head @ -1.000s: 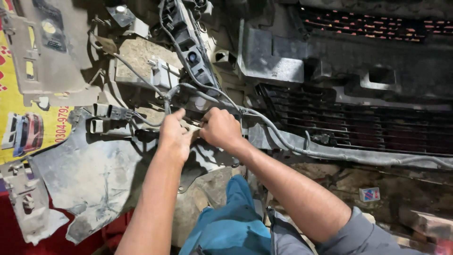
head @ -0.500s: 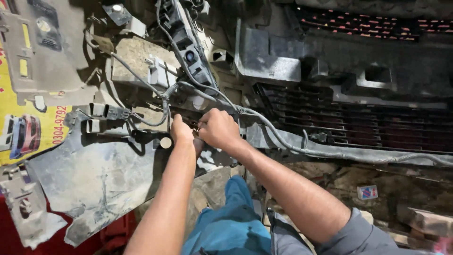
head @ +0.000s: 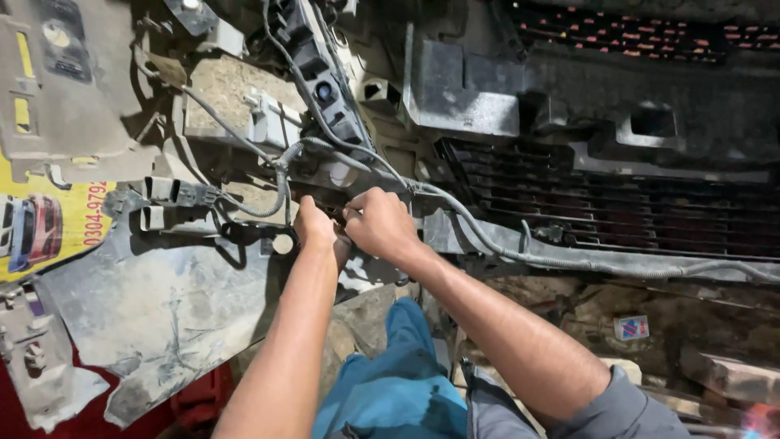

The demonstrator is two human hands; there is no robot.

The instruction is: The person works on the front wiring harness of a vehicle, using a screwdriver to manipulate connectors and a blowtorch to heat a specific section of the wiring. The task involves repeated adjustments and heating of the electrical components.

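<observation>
Both my hands meet at one spot on the inner side of a detached car bumper (head: 487,114). My left hand (head: 315,228) is closed, its fingers pressed on a small part beside a round white plug (head: 283,243). My right hand (head: 380,223) is curled just to the right of it, fingers closed around the same small fitting under a grey corrugated wiring harness (head: 479,236). What sits between the fingers is hidden. The harness runs from a black connector bracket (head: 321,81) down past my hands and off to the right along the bumper's edge.
A black grille (head: 650,211) fills the right side. A dusty grey plastic liner panel (head: 154,309) lies at the lower left, over a yellow printed sheet (head: 49,228). Stones and rubble (head: 617,309) with a small box (head: 630,327) lie at the lower right. My blue-trousered knee (head: 398,382) is below.
Both hands stay pressed together at the same fitting. They have shifted slightly, with the left hand's fingers now tighter against the right; the view has drifted a little.
</observation>
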